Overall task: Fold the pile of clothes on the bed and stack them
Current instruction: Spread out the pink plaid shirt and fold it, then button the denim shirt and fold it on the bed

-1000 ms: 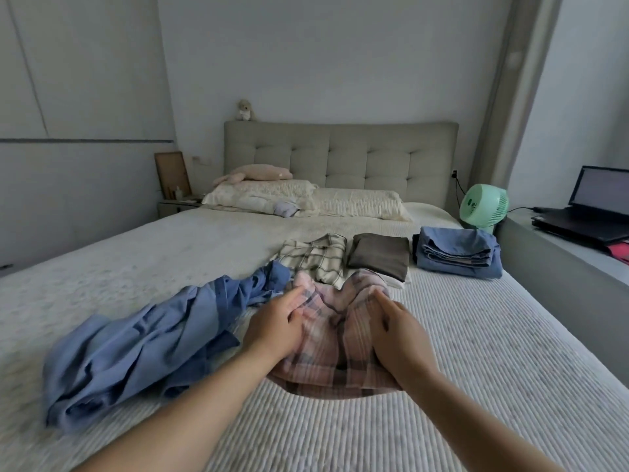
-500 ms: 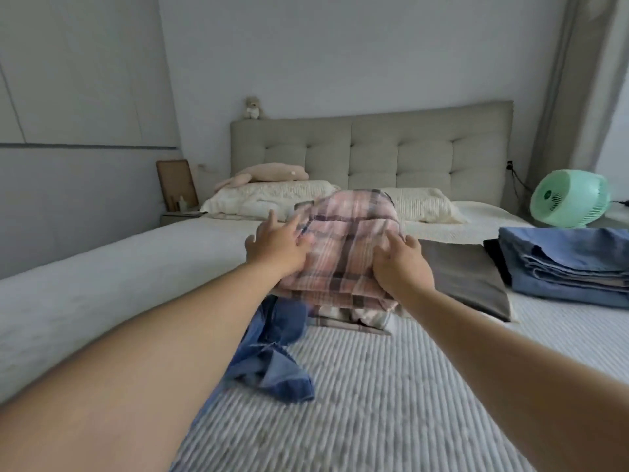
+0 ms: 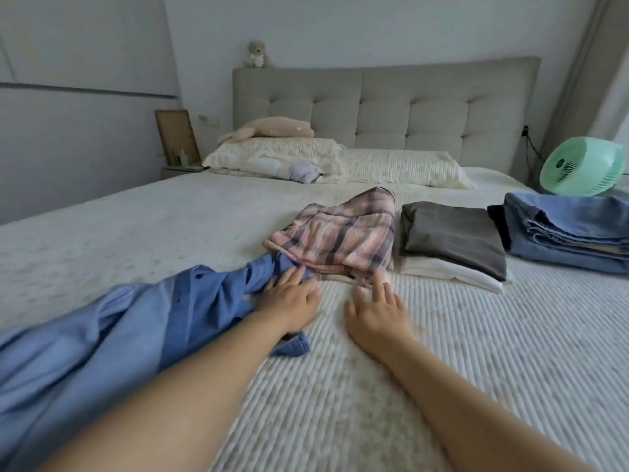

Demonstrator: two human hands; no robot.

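Note:
A folded pink plaid garment [image 3: 340, 236] lies on the bed [image 3: 374, 386], on top of another folded checked piece whose edge shows beneath. My left hand [image 3: 291, 299] and my right hand [image 3: 376, 310] are both just in front of it, fingers spread and holding nothing. The left hand rests partly over an unfolded blue shirt [image 3: 112, 335] that sprawls to the left. Right of the plaid one lies a folded dark grey garment [image 3: 452, 238] on a white one [image 3: 449, 272]. Further right sits a stack of folded blue jeans [image 3: 568, 229].
Pillows [image 3: 340, 163] and a padded headboard [image 3: 384, 107] are at the far end. A green fan [image 3: 583, 170] stands at the right beside the bed. A small nightstand with a wooden frame [image 3: 177, 136] is at the far left.
Both hands carried the folded pink plaid garment forward, set it down on the checked piece and let go. They have now drawn back toward me.

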